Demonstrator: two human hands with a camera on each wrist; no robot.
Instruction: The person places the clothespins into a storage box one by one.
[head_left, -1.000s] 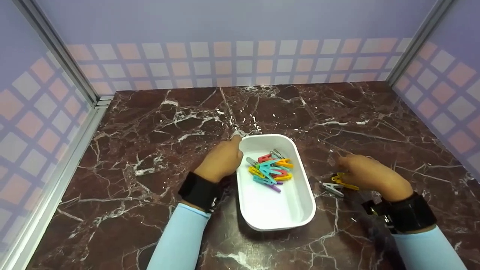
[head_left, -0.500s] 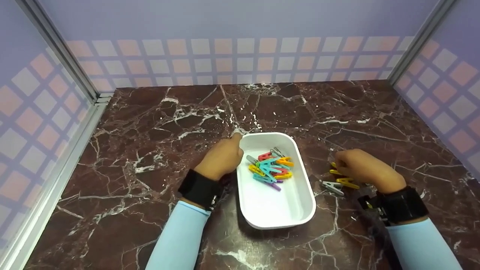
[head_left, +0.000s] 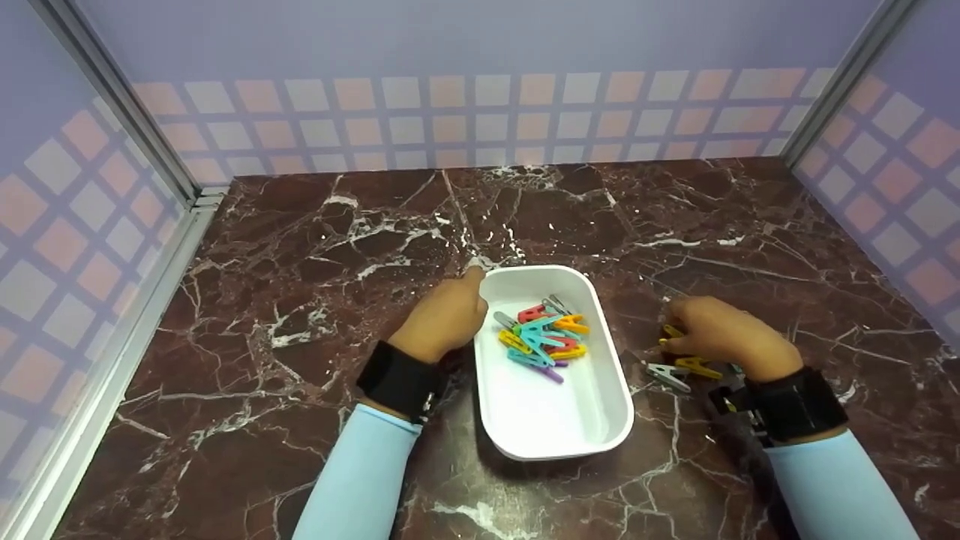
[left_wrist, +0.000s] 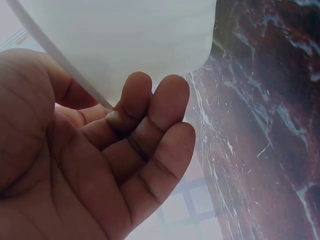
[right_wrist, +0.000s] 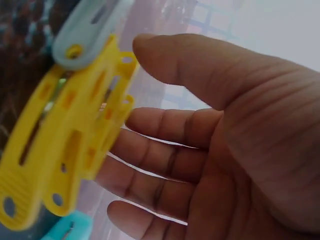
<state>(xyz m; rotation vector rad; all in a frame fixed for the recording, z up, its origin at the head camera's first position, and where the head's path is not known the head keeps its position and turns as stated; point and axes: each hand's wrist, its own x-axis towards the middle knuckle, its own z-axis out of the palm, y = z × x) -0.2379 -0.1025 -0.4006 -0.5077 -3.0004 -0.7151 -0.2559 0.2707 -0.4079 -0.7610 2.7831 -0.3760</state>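
Many clothespins (head_left: 541,336) fill the white tray (head_left: 592,420); left hand (head_left: 442,319) clasps its rim; right hand (head_left: 720,334) hovers slack.

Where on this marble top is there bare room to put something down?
Bare marble lies between the white tray and the back wall, and left of the left hand. It is crowded right of the tray, where loose pegs lie by the right hand.
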